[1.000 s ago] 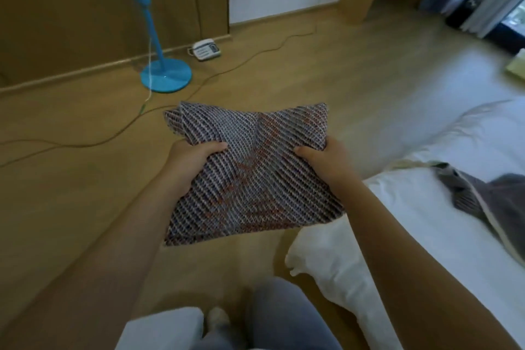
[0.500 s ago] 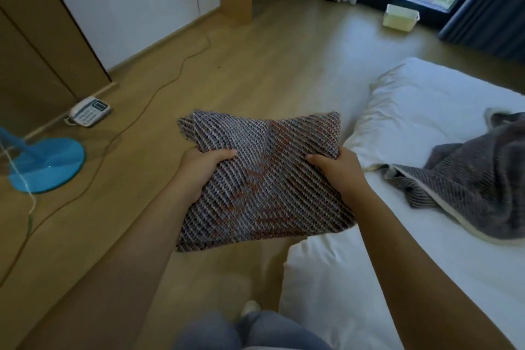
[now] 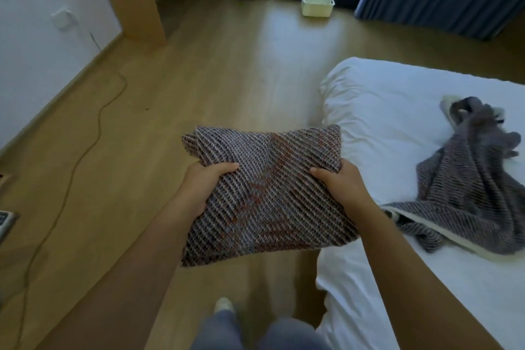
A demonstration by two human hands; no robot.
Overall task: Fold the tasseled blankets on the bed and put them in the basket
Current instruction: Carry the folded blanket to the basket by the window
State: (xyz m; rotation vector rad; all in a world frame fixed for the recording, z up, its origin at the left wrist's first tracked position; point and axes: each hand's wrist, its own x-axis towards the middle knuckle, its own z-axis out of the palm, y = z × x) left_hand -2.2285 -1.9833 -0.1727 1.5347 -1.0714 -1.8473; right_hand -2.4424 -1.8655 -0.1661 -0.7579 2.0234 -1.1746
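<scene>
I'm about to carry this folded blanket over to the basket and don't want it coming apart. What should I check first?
1. Left hand grips the folded blanket: ok, thumb on top at its left edge.
2. Right hand grips it: ok, at its right edge.
3. Fold holds together: ok, a compact bundle with no loose end hanging.
4. Basket in sight: ok, on the floor by the window.
5. Path clear: ok, bare floor ahead; the cable lies off to the left.
6. Basket has room: cannot tell, its inside is not visible.
7. Bed cleared: not ok, another blanket lies there unfolded.

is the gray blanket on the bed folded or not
Not folded: the gray blanket lies crumpled in a loose heap on the bed.
</scene>
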